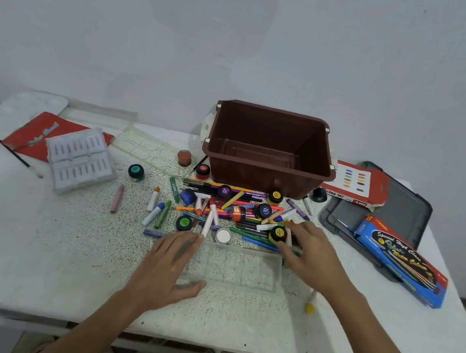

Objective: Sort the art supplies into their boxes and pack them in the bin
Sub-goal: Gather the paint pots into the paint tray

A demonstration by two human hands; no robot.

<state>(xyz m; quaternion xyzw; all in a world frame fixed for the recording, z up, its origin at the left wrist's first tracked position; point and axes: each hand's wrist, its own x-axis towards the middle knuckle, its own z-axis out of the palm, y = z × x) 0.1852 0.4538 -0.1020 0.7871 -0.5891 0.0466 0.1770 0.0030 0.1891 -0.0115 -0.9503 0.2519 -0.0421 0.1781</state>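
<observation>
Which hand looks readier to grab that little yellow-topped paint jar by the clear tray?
Probably the right hand: its fingers sit right beside the yellow-topped jar. The left hand lies flat at the left end of the clear tray, farther away.

brown plastic bin: dark chocolate brown inside and out, plain.
speckled white table: white, peppered with fine dark and coloured flecks.
flat red oil pastel box: red, with a white panel of small colour swatches.
long blue water colour box: blue, yellow script, red strip at one end.
grey plastic lid: dark grey, plain.
moulded insert tray: pale grey-white, rows of darker slots.
clear plastic tray: see-through, flecks showing beneath.
small paint pots: black bodies; green-topped pot, yellow-topped pot, purple-topped pot, red-topped pot, white-topped pot.
pile of pens and crayons: orange, pink, green, blue, purple, white, all mixed.
</observation>
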